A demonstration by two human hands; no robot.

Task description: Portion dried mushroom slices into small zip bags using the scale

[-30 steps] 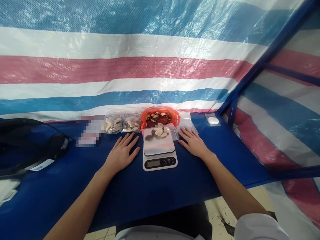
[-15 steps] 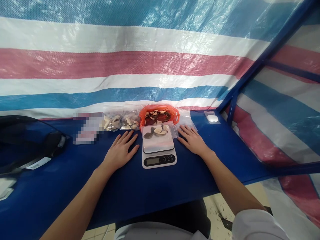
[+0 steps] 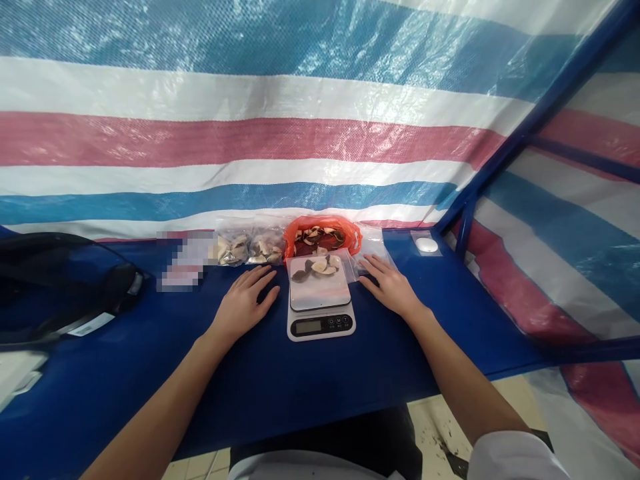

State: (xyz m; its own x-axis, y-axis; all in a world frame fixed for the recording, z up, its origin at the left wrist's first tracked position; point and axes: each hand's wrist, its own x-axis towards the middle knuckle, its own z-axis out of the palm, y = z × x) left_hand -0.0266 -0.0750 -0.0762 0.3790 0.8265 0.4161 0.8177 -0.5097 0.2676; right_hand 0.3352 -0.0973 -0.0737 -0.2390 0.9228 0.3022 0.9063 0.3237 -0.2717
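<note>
My left hand (image 3: pixel 246 300) lies palm down on the blue table, fingers stretched out, holding nothing. It is left of a white digital kitchen scale (image 3: pixel 323 326). On the scale's plate lies a clear plastic bag with several dried, dark-edged pale slices (image 3: pixel 324 265). My right hand (image 3: pixel 387 283) rests flat on the other side, its fingertips over a flat clear zip bag (image 3: pixel 373 241). Behind the scale stands an open orange plastic bag (image 3: pixel 354 233) with more slices in it. Two filled clear bags, one at the left (image 3: pixel 233 250) and one nearer the orange bag (image 3: pixel 266 248), lie beyond my left hand.
A white round-edged object (image 3: pixel 427 245) lies on a small clear bag at the right. Black headgear-like equipment (image 3: pixel 95 293) and a white item (image 3: pixel 20 373) are at the left. A striped tarp (image 3: pixel 250 140) and blue frame bars (image 3: pixel 500 153) enclose the blue table (image 3: pixel 320 380).
The view has shifted slightly, so the scene sits a little lower and further right. My left fingers look slightly closer together. Both hands stay by the scale.
</note>
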